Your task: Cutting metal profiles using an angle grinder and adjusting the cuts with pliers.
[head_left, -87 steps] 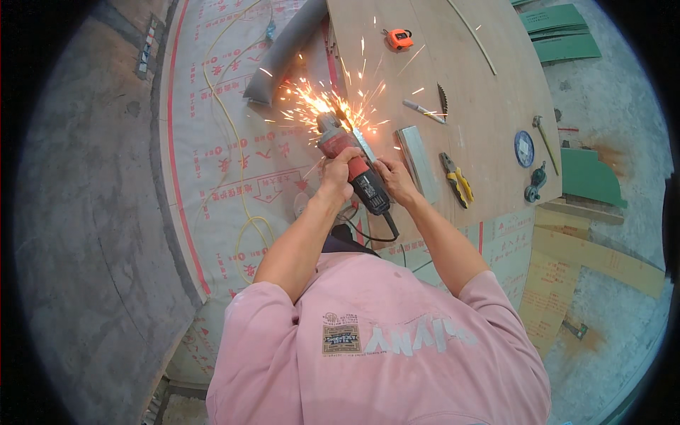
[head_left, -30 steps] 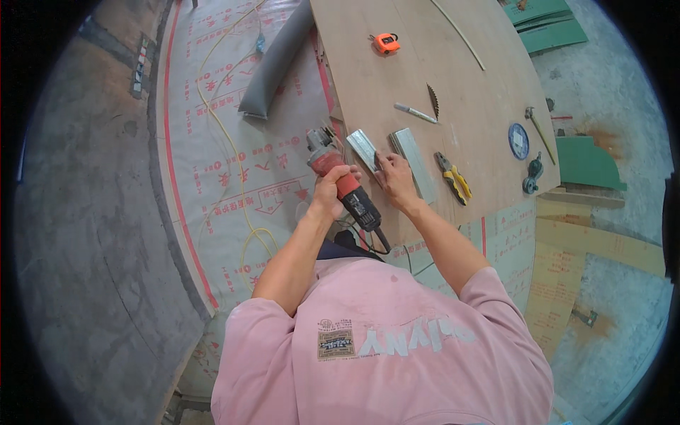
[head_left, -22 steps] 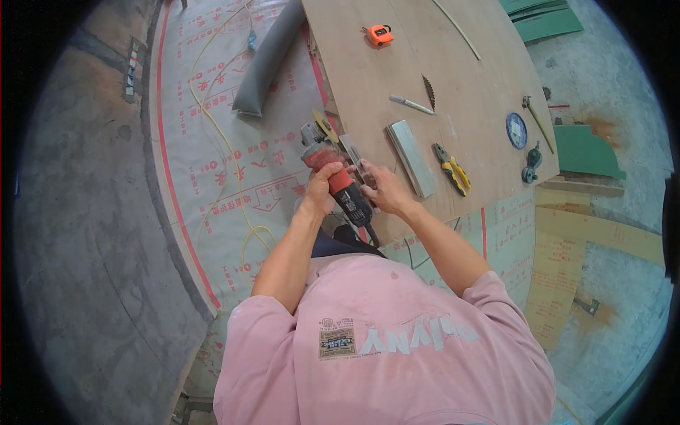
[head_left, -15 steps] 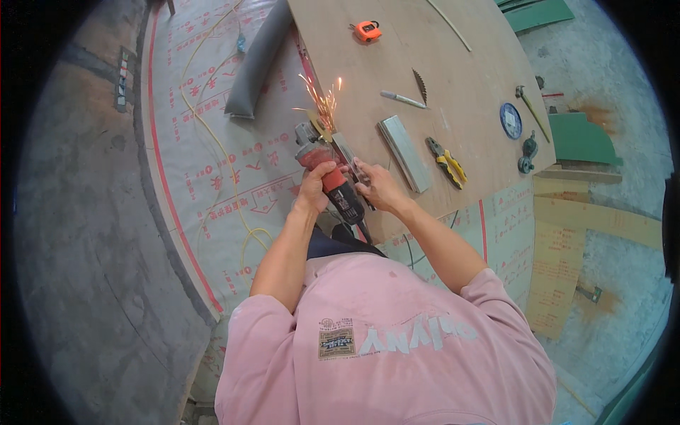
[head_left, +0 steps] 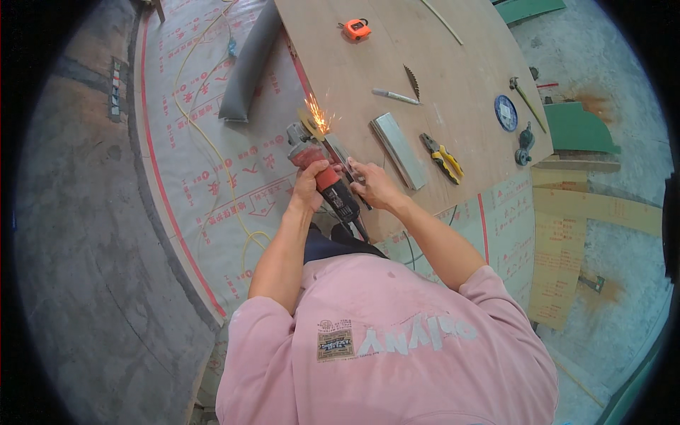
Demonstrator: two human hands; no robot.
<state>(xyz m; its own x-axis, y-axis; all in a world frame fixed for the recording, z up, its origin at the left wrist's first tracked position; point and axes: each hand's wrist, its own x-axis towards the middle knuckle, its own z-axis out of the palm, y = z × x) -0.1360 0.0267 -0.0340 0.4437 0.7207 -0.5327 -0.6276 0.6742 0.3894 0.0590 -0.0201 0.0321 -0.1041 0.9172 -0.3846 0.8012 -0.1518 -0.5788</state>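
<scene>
My left hand (head_left: 310, 185) is wrapped round the red and black body of an angle grinder (head_left: 333, 189). Its yellowish disc (head_left: 309, 125) meets the far end of a narrow metal strip (head_left: 336, 149), and orange sparks (head_left: 320, 117) fly off beyond it. With closed fingers my right hand (head_left: 372, 184) grips the near part of that strip along the table's left edge. Just right of this hand a bundle of silvery metal bars (head_left: 398, 151) lies on the wooden tabletop (head_left: 453, 92), with yellow and black pliers (head_left: 443, 159) beside it.
An orange tape measure (head_left: 356, 29), a marker (head_left: 395, 95), a serrated blade piece (head_left: 411, 81), a blue round disc (head_left: 506, 113), a chalk-line-like tool (head_left: 524, 145) and a hammer (head_left: 528, 105) lie on the table. A grey tube (head_left: 248, 67) and yellow cord (head_left: 210, 138) rest on the covered floor.
The spray of sparks is shorter and more bunched than before. The whole view has shifted slightly; both hands keep their grips on the grinder and the strip.
</scene>
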